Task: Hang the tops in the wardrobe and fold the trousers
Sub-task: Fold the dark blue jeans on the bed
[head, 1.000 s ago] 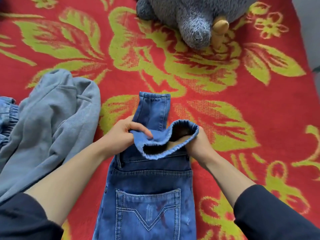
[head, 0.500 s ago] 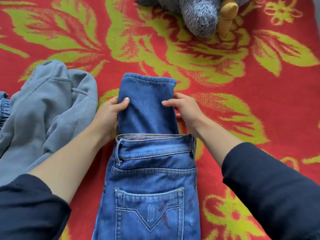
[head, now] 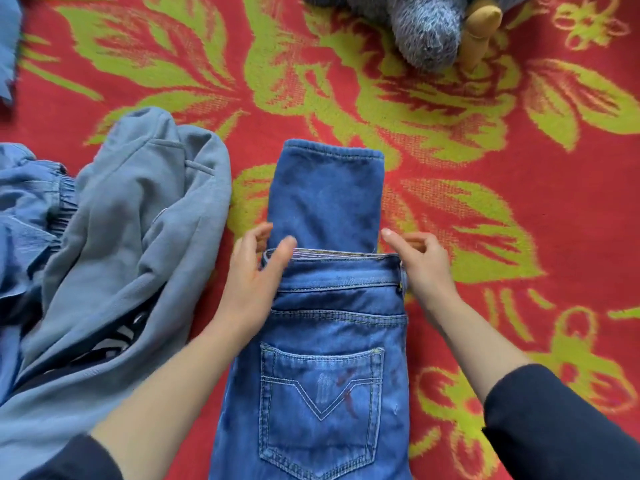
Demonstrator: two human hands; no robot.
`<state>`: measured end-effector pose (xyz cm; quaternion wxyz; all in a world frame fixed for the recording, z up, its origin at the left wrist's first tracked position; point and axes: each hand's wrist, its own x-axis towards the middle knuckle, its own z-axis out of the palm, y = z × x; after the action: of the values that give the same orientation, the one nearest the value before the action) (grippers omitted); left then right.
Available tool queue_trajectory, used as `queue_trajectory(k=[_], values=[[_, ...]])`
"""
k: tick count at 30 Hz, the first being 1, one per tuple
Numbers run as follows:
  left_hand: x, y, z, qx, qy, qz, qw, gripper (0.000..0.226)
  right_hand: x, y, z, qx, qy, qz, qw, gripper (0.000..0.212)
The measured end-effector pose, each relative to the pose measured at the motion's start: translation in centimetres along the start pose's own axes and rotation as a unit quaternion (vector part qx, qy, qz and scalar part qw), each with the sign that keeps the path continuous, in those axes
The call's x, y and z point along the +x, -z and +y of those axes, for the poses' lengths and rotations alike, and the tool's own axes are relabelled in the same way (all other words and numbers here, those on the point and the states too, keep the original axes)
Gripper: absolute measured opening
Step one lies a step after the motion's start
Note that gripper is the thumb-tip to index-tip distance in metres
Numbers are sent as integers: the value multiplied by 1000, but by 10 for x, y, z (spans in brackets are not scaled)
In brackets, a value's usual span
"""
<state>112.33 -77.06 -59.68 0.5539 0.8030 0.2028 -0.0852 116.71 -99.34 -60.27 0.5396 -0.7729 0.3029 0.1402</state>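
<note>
Fingers [head: 282, 249] of the left hand [head: 251, 278] are loosely straight and motion-blurred. They touch the left end of the waistband [head: 339, 271] and visibly grip nothing. A heap of grey-blue garments [head: 138, 220] lies just beside this hand, on its left, apart from the jeans [head: 329, 375].

The jeans lie flat, back pocket up, near the middle of the blanket [head: 519, 168] and run toward its near edge. The folded leg section [head: 327, 195] extends beyond the waistband. Its near end passes out of sight at the waistband rim, and whether it is tucked inside or lies underneath cannot be told.

The right hand [head: 427, 268] rests at the right end of the waistband. Its index finger is straight beside the leg section, the others are loosely curled, and it holds nothing visible.

Procedure, as judged:
1. Align both edges of the leg section with the side seams.
2. Smooth from the centre outward.
3. Press each crease firmly, since denim is likely to spring open.
4. Keep the bundle clear of the heap.

The plush toy [head: 426, 29] at the far edge is well apart and presents no obstruction.
</note>
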Motion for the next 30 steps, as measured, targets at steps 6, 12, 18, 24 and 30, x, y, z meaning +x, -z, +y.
queue_trajectory(k=[6,12,18,24,30], values=[[-43,18,-25,135,-18,7,991,46,-54,21,27,24,-3,-162,987,23],[-44,28,21,5,-69,11,998,31,-62,21,-2,139,38,-95,985,24],[25,41,80,-50,-123,55,990,35,-28,8,-79,205,124,-54,969,28],[50,12,52,276,-123,72,951,73,-16,-21,-60,-310,190,-33,931,80],[-93,-4,-82,467,-231,-84,849,66,-83,-14,61,-543,264,-101,791,67]])
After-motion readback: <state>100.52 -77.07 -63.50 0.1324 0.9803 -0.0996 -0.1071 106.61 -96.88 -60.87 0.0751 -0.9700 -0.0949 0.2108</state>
